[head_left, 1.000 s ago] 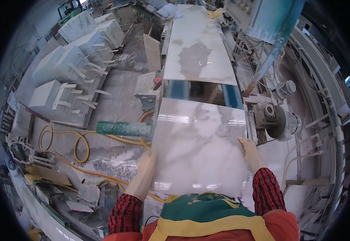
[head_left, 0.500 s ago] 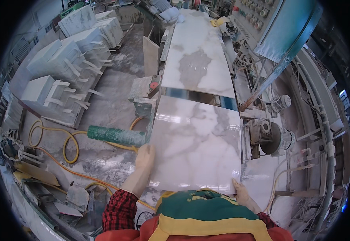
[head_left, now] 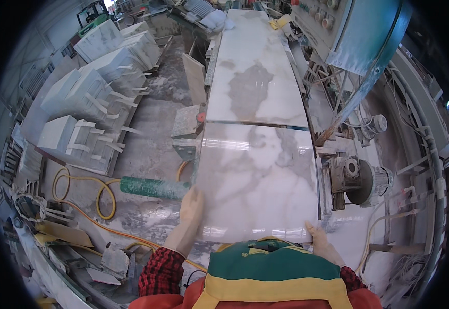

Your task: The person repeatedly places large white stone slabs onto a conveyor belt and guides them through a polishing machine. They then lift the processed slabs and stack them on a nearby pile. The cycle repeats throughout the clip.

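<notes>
The white marble slab (head_left: pixel 258 180) ran lengthwise away from the person, left hand (head_left: pixel 191 205) flat against its near-left edge, right hand (head_left: pixel 318 238) gripping the near-right corner.

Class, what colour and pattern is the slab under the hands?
White slab with grey veining, glossy; head view.

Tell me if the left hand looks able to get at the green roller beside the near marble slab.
Probably yes. The left hand rests on the near marble slab's left edge, and the green roller ends just beside it, with nothing between them. The right hand holds the near right corner.
</notes>
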{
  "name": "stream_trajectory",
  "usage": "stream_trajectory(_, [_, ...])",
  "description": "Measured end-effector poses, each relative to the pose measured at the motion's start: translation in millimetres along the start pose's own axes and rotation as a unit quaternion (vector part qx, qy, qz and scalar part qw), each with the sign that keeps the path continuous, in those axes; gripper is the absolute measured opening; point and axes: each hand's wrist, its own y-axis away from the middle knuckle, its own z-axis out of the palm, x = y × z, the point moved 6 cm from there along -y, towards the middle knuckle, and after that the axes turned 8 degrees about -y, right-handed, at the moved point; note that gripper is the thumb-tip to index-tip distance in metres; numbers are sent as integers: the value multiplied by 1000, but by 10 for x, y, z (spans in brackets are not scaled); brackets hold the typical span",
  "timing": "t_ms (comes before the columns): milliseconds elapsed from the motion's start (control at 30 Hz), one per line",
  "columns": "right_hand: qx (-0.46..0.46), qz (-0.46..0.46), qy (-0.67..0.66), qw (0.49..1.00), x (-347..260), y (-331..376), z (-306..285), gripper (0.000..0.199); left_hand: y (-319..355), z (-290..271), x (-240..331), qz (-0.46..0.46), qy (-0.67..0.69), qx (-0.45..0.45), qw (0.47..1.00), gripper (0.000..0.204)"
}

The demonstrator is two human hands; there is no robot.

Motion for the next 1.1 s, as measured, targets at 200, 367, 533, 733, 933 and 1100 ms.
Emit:
stream_trajectory(200, [-10, -42, 52, 998, 63, -200, -171, 69, -91, 87, 30, -24, 2, -14, 1000, 63])
stream_trajectory(367, [33, -9, 27, 999, -269, -30, 54, 67, -102, 104, 88, -50, 8, -8, 999, 65])
stream_trajectory(533, [-35, -125, 142, 981, -367, -32, 35, 70, -163, 72, 164, -44, 16, -36, 998, 67])
stream_trajectory(733, [9, -5, -6, 1000, -476, -50, 221, 70, -251, 101, 121, -47, 13, -9, 999, 65])
stream_trajectory(933, [-39, 14, -73, 996, -453, -160, 300, 55, -252, 58, 252, -66, 1, -10, 998, 62])
stream_trajectory(1100, [-50, -13, -63, 997, -223, -436, 62, 42, -273, 133, 241, -65, 10, 25, 997, 56])
